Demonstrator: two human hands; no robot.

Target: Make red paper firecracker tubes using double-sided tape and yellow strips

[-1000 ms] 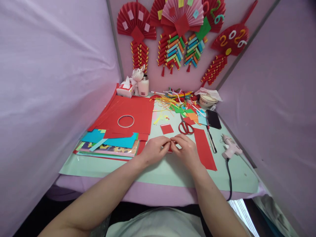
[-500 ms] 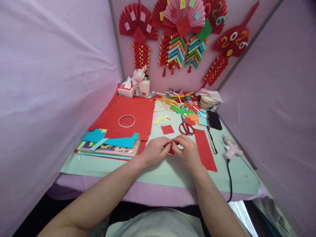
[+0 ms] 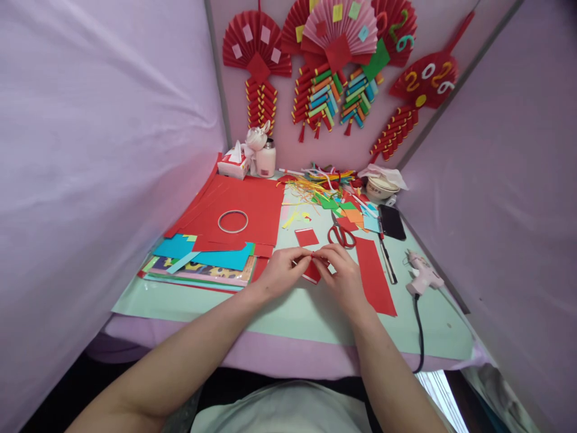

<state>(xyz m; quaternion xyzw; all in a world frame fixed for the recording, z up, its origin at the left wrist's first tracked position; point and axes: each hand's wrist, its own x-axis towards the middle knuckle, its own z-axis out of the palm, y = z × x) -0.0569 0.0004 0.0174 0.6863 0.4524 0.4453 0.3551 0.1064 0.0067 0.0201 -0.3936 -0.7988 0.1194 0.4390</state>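
My left hand point(image 3: 285, 270) and my right hand point(image 3: 341, 272) meet above the table, thumbs and fingertips pinched together. Between them is a small, narrow piece of red paper point(image 3: 312, 254), mostly covered by the fingers; it looks rolled. Just under the hands lies a red paper square point(image 3: 312, 275) with a pale strip along its edge. A second red square point(image 3: 307, 237) with a similar pale edge rests a little farther away. Red-handled scissors point(image 3: 341, 236) lie beyond my right hand, and a long red paper sheet point(image 3: 375, 276) is to its right.
Large red sheets with a tape ring point(image 3: 233, 221) and stacked coloured paper point(image 3: 211, 260) cover the left side. A pink glue gun point(image 3: 424, 273) with a black cord, a phone point(image 3: 392, 222) and a pen-like tool point(image 3: 387, 258) lie right. Paper strips point(image 3: 311, 186) and a bowl point(image 3: 381, 187) stand behind.
My fingertips have shifted slightly, so more of the red piece between them and of the square below shows. The whole view has tilted a little; other things lie as before.
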